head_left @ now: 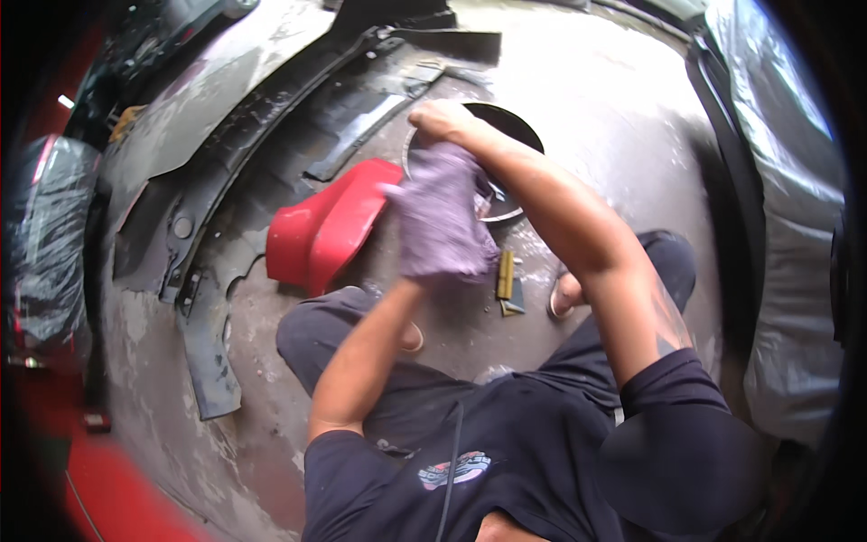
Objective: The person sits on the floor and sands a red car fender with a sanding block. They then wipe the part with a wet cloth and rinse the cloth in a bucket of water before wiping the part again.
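Observation:
A purple cloth (442,217) hangs bunched between my arms, over the floor in front of me. My right hand (442,122) is closed on its upper end. My left forearm (361,366) reaches up to the cloth's lower end, and the cloth hides that hand's fingers. Behind the cloth and right arm stands a round, dark tub (519,122) with a pale rim. A glossy red car body panel (330,226) lies on the floor just left of the cloth.
A yellowish block (505,275) and a dark sheet (515,298) lie near my right foot. Long black car body parts (262,135) spread across the left floor. Plastic-covered shapes stand at the right (795,226) and left (54,244). Something red (117,488) is at lower left.

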Action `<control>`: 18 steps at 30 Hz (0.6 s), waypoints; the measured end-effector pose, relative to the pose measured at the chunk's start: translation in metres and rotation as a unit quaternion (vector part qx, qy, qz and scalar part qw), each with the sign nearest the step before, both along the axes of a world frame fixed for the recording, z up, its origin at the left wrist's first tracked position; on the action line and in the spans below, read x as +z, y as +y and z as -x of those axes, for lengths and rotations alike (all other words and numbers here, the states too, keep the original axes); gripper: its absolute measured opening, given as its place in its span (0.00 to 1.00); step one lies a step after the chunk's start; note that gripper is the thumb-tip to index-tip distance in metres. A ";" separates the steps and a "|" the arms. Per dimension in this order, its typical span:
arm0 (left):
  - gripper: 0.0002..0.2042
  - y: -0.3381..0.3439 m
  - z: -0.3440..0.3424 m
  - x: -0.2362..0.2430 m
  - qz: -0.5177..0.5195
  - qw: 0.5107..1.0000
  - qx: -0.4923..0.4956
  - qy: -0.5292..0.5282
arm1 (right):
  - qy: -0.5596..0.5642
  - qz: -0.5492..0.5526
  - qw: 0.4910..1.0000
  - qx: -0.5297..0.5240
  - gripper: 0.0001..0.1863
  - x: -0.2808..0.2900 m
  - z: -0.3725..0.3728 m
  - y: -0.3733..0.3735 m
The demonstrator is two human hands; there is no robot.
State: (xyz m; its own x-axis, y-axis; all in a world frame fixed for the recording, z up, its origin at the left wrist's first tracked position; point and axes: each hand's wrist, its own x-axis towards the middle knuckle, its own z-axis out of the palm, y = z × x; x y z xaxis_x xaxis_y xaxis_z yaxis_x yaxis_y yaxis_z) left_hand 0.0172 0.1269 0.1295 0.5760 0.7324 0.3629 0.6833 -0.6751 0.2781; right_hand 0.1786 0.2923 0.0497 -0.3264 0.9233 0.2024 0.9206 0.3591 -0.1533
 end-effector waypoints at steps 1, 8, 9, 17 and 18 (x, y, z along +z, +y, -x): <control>0.19 0.013 0.022 -0.004 -0.006 1.000 0.026 -0.001 | -0.118 0.092 0.983 0.111 0.12 0.041 0.030 -0.038; 0.20 -0.001 -0.013 -0.047 -0.033 0.976 -0.148 -0.156 | -0.146 0.072 0.978 0.128 0.13 -0.004 0.077 -0.063; 0.21 -0.026 -0.035 -0.038 -0.025 0.957 -0.211 -0.198 | -0.191 0.094 0.972 0.099 0.13 -0.002 0.067 -0.065; 0.22 -0.026 -0.056 -0.083 -0.029 0.907 -0.249 -0.338 | -0.208 -0.023 0.966 0.155 0.07 -0.053 0.087 -0.032; 0.22 -0.010 -0.045 -0.085 -0.024 0.923 -0.218 -0.316 | -0.210 -0.015 0.965 0.157 0.07 -0.047 0.091 -0.031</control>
